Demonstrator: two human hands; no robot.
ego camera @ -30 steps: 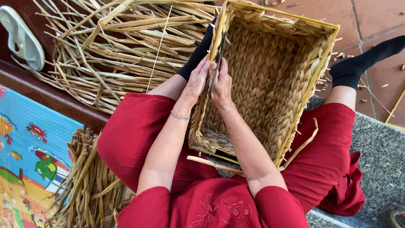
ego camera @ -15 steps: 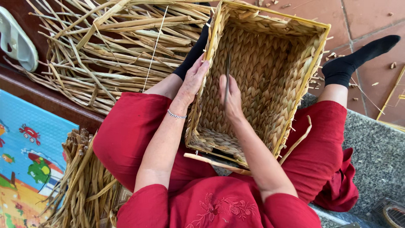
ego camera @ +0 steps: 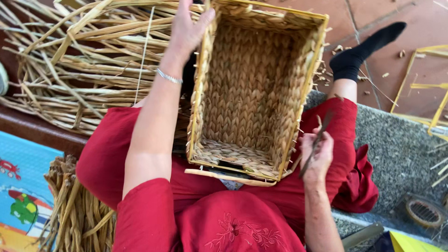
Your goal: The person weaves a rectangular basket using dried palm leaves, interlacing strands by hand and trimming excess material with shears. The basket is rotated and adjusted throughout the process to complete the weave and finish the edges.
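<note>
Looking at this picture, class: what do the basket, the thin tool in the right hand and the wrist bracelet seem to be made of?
Basket: dried plant fibre, matt tan, in plaited rows on a pale frame, perhaps cane or wire.
Thin tool in the right hand: dark and slim, maybe metal or wood; too small to tell.
Bracelet on the left hand's wrist: shiny silver links, probably metal.

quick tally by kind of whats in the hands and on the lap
woven basket: 1
dark thin tool: 1
hands, left hand on the basket rim, right hand holding the tool: 2
total: 4
</note>
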